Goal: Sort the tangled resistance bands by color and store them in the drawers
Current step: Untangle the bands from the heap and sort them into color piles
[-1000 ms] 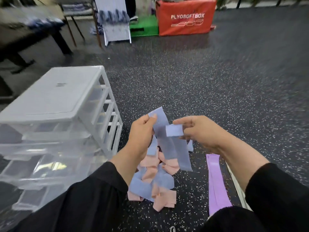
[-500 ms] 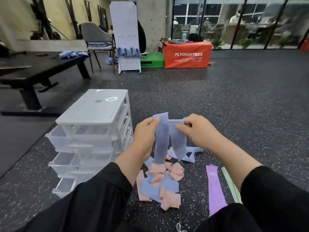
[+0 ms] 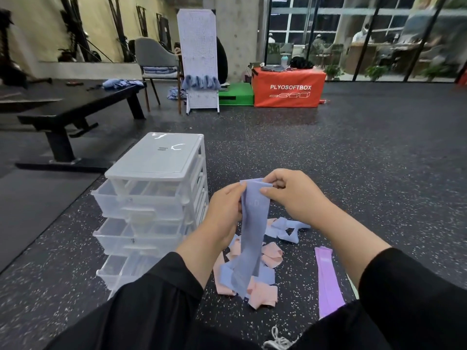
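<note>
A long blue resistance band (image 3: 251, 223) hangs between my hands above the floor. My left hand (image 3: 223, 213) grips its left edge and my right hand (image 3: 290, 195) pinches its top end. Below lies a tangled pile of pink bands (image 3: 264, 290) and blue bands (image 3: 288, 227) on the speckled floor. A purple band (image 3: 327, 281) lies flat to the right, with a sliver of a green band (image 3: 353, 289) beside it. The white plastic drawer unit (image 3: 156, 198) stands at my left, its clear drawers pulled partly out.
A black workout bench (image 3: 65, 109) stands at the far left on a dark mat. Further back are a grey chair (image 3: 155, 61), a white pegboard stand (image 3: 198, 61), a green block (image 3: 236, 94) and an orange plyo box (image 3: 289, 87).
My head has tilted up, bringing the room into view. My hands have drawn the two blue strips together into one flat hanging band, and my right hand now pinches its top.
</note>
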Demonstrator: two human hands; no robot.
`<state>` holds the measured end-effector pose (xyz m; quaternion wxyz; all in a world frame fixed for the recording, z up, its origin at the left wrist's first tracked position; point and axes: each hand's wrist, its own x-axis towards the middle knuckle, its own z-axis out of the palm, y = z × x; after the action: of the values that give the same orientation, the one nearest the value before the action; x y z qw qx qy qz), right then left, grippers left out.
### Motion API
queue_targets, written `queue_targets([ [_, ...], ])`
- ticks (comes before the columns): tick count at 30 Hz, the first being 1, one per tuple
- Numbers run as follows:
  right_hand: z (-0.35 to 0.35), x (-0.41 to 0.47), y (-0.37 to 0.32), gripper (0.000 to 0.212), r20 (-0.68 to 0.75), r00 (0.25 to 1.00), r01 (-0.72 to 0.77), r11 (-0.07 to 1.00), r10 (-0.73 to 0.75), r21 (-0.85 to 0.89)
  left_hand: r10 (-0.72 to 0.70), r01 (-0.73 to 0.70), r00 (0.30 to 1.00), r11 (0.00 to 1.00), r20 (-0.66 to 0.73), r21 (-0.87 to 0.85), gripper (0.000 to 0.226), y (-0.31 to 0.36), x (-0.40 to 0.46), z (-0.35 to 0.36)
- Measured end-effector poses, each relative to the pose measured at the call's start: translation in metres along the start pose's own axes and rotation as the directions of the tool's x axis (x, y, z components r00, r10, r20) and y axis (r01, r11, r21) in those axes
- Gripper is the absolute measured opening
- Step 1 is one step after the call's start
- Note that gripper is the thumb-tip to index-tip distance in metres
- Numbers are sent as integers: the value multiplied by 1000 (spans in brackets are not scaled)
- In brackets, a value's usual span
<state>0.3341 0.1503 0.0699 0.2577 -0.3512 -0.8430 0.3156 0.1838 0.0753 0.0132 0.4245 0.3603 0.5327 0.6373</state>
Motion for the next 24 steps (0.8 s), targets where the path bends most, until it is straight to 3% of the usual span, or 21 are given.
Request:
queue_targets([
  [4, 9, -2, 4, 9, -76, 997, -28, 999, 25, -34, -34, 35, 999, 999, 25, -25, 44, -5, -5, -2],
  [9, 13, -5, 6, 13, -109, 994, -19, 998, 12, -67, 4, -2, 998, 999, 62, -34, 37, -11, -11, 3],
  [13, 17, -6, 8, 19, -133, 991, -10, 1000, 7, -23, 57, -57, 998, 998, 12, 8, 28, -15, -10, 6],
  [18, 22, -5, 18, 9, -148, 989, 14, 998, -22, -54, 95, -95, 995, 995, -34, -1, 26, -18, -4, 8],
  [24, 20, -3, 32, 14, -146, 988, -51, 998, 56, 35, 53, -48, 992, 998, -114, 49, 32, -32, 6, 5],
])
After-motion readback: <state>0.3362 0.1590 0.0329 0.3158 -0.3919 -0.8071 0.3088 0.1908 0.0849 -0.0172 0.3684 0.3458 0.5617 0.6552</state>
